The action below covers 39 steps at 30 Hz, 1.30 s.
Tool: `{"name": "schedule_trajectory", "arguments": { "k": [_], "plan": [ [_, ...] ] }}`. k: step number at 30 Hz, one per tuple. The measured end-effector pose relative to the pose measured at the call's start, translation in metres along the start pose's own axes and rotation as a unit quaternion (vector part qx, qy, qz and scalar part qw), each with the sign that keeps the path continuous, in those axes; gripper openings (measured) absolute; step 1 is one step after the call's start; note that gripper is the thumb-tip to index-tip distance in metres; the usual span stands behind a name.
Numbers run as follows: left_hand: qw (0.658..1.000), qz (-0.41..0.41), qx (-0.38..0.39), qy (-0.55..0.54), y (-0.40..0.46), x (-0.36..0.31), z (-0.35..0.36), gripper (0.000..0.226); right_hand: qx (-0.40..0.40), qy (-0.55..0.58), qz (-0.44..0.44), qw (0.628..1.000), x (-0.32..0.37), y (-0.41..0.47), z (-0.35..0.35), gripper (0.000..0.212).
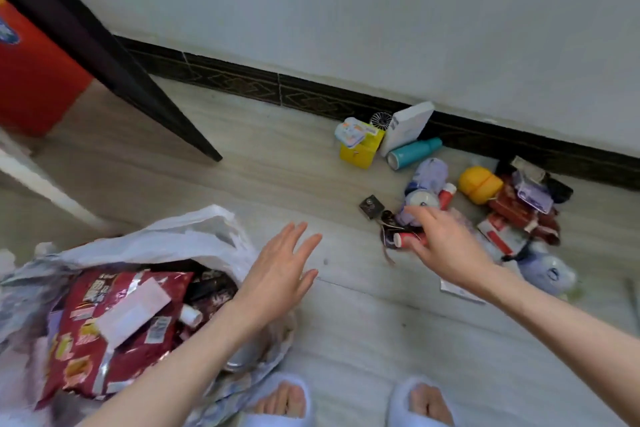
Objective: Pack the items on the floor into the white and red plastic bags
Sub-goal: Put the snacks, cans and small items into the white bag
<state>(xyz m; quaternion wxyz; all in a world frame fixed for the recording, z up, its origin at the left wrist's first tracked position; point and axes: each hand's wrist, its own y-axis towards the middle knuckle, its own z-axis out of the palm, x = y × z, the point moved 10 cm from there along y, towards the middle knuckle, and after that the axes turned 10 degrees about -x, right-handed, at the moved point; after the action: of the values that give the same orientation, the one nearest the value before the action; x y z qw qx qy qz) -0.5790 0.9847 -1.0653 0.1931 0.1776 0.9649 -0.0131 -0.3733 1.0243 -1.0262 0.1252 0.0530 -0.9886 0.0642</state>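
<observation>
The white plastic bag [194, 236] lies open at the lower left, stuffed with red snack packets [114, 322] and small items. My left hand [280, 274] hovers just right of the bag's mouth, flat, fingers spread, holding nothing. My right hand [446, 246] reaches into the pile of items on the floor by the wall. Its thumb and fingers close around a small red tube with a white cap [403, 239], while the index finger stretches over a pale purple item [429, 173]. No red bag is clearly seen.
The pile holds a yellow box [360, 152], a white box [408, 128], a teal bottle [414, 152], a yellow round container [479, 184], red packets [512, 208] and a purple pouch [543, 270]. A black table leg [138, 87] slants at the left. My slippered feet [280, 402] stand below.
</observation>
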Motion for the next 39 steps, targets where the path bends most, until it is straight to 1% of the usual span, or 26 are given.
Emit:
{"name": "schedule_trajectory", "arguments": {
  "k": [3,5,8,9,11,13,16,18,21,24,26,29,31,33,35,37,39],
  "plan": [
    [0.999,0.015,0.031,-0.016,0.027,-0.020,0.045,0.054,-0.027,0.032,0.098,0.994,-0.067,0.002,0.005,0.050],
    [0.998,0.021,0.064,-0.016,0.043,-0.031,0.074,0.057,-0.031,0.050,0.137,0.989,-0.093,0.007,0.014,0.052],
    [0.997,0.021,0.075,-0.006,0.076,-0.040,0.103,0.058,0.003,0.036,0.112,0.993,-0.103,0.028,0.034,0.067],
    [0.996,0.008,0.085,0.002,0.089,-0.037,0.112,0.061,0.010,0.033,0.094,0.995,-0.102,0.037,0.037,0.072],
    [0.997,-0.015,0.076,0.011,0.114,-0.034,0.121,0.065,0.021,0.035,0.064,0.997,-0.095,0.053,0.045,0.075],
    [0.998,-0.024,0.061,0.003,0.138,-0.037,0.126,0.066,0.034,0.027,0.045,0.998,-0.088,0.063,0.054,0.075],
    [0.995,-0.023,0.093,0.015,0.159,-0.039,0.142,0.065,0.026,0.032,0.041,0.998,-0.084,0.070,0.063,0.071],
    [0.993,-0.012,0.109,0.040,0.166,-0.039,0.150,0.060,0.014,0.042,0.043,0.998,-0.085,0.072,0.064,0.065],
    [0.993,-0.010,0.105,0.046,0.167,-0.037,0.149,0.050,0.000,0.042,0.049,0.998,-0.085,0.074,0.063,0.063],
    [0.994,-0.054,0.091,-0.019,0.158,-0.032,0.140,0.041,-0.029,0.055,0.085,0.994,-0.088,0.070,0.061,0.061],
    [0.994,-0.074,0.053,-0.068,0.154,-0.028,0.122,0.039,-0.051,0.072,0.107,0.990,-0.087,0.065,0.057,0.062],
    [0.984,-0.108,0.002,-0.139,0.146,-0.019,0.087,0.046,-0.097,0.097,0.113,0.984,-0.079,0.059,0.044,0.064],
    [0.969,-0.151,-0.031,-0.195,0.138,-0.011,0.059,0.048,-0.131,0.123,0.111,0.977,-0.067,0.055,0.029,0.062],
    [0.955,-0.177,-0.057,-0.232,0.129,-0.006,0.031,0.047,-0.154,0.145,0.098,0.972,-0.050,0.051,0.014,0.060],
    [0.945,-0.194,-0.073,-0.252,0.119,-0.002,0.002,0.049,-0.160,0.163,0.075,0.971,-0.027,0.048,0.001,0.060],
    [0.939,-0.209,-0.084,-0.260,0.108,0.003,-0.028,0.054,-0.160,0.173,0.048,0.971,-0.002,0.045,-0.011,0.063],
    [0.937,-0.218,-0.091,-0.259,0.096,0.010,-0.058,0.052,-0.157,0.179,0.018,0.971,0.025,0.042,-0.025,0.066]
  ]
}}
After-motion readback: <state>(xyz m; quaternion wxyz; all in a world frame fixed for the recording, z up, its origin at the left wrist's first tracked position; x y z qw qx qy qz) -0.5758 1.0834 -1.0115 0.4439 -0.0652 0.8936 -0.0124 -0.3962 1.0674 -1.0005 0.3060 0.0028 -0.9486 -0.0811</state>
